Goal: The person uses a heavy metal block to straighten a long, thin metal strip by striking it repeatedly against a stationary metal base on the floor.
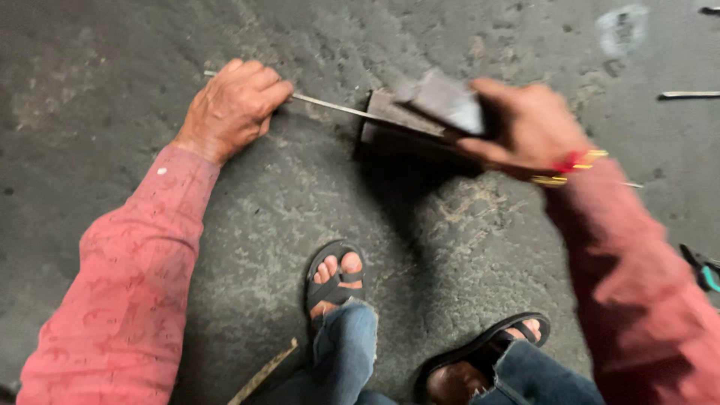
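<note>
sandalled foot (335, 279) nearest; rod (330, 105) pinned under left hand (232, 109).

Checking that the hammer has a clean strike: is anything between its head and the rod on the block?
Nothing visible does. The hammer, blurred in the right hand, sits just over the metal block; the left hand grips the thin rod well aside.
</note>
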